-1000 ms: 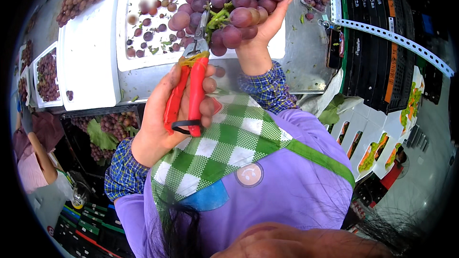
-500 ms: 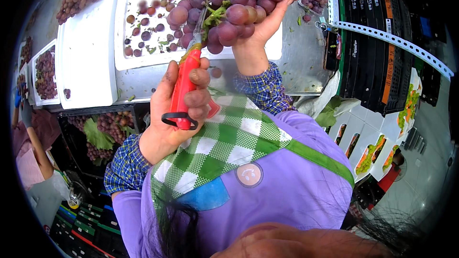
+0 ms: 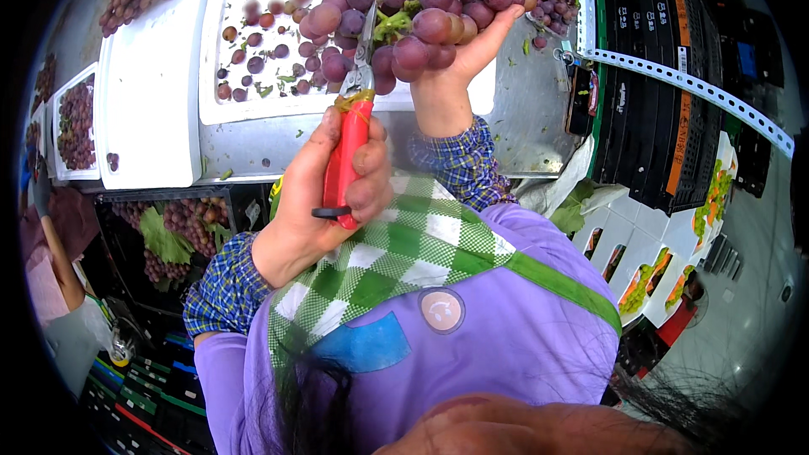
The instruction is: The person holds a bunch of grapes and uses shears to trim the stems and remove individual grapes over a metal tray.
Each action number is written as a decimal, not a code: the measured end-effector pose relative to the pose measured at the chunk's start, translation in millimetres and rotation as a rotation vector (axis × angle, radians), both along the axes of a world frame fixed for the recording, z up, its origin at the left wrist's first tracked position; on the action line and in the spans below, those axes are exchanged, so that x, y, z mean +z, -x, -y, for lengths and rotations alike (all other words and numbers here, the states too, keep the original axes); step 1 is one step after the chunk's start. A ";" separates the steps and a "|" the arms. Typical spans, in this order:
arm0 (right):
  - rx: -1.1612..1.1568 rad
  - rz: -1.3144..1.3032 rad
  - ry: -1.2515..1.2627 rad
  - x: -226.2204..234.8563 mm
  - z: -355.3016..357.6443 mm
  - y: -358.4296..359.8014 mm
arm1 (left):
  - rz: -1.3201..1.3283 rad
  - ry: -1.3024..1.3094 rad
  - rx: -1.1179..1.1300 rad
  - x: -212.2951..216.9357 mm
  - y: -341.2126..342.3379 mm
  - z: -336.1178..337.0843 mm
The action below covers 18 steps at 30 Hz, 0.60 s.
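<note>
My left hand (image 3: 337,181) is closed round the red handles of a pair of pruning snips (image 3: 345,152). Its narrow metal blades point up and away, touching or just in front of the grapes beside a green stem. On my right hand (image 3: 459,76) rests a big bunch of grapes (image 3: 434,25), purple with some yellowish ones. The palm is under the bunch and the thumb is along its right side; the other fingers are hidden. Beneath the bunch lies a white foam tray (image 3: 286,105) scattered with loose grapes (image 3: 255,65) and bits of green stem.
A white foam lid (image 3: 156,109) carries another bunch (image 3: 143,0) on the left. A black crate (image 3: 173,194) of grapes sits below the metal table's edge (image 3: 253,170). Stacked black crates (image 3: 649,84) and a perforated white strip (image 3: 699,84) stand right. Another person's arm (image 3: 59,253) shows far left.
My left hand and the snips have moved a little right, and the snips have turned more upright. The bunch on my right hand has shifted slightly to the right.
</note>
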State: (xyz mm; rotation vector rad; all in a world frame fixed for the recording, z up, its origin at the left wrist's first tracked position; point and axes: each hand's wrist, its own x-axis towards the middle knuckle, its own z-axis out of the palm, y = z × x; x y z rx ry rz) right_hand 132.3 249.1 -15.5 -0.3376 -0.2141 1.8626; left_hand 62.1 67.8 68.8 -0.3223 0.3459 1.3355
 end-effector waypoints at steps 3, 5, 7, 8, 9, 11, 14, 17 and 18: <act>-0.006 -0.003 0.007 -0.6 -2.6 0.2 | -0.409 0.112 -0.129 14.9 2.6 0.6; -0.013 -0.018 0.008 0.4 -3.3 -0.5 | -0.626 0.102 -0.225 28.1 9.6 6.3; -0.015 -0.037 0.002 0.9 -6.4 -3.5 | -0.712 0.110 -0.268 38.7 20.9 17.8; -0.017 -0.048 -0.001 1.4 -7.7 -5.7 | -0.767 0.078 -0.237 43.0 25.8 24.2; -0.019 -0.057 -0.007 1.0 -9.0 -7.8 | -0.778 0.033 -0.186 45.5 30.8 29.6; -0.001 -0.030 -0.070 -2.7 -11.0 -11.7 | -0.745 0.003 -0.079 49.0 37.2 38.9; 0.074 -0.014 -0.183 -11.8 -12.1 -16.3 | -0.780 -0.102 -0.162 52.8 47.8 45.0; 0.241 -0.296 -0.218 -13.5 -14.9 -14.6 | -0.762 -0.059 -0.306 61.8 48.5 44.8; 0.344 -0.452 -0.241 -13.5 -18.2 -13.2 | -0.765 -0.045 -0.333 64.9 48.1 44.1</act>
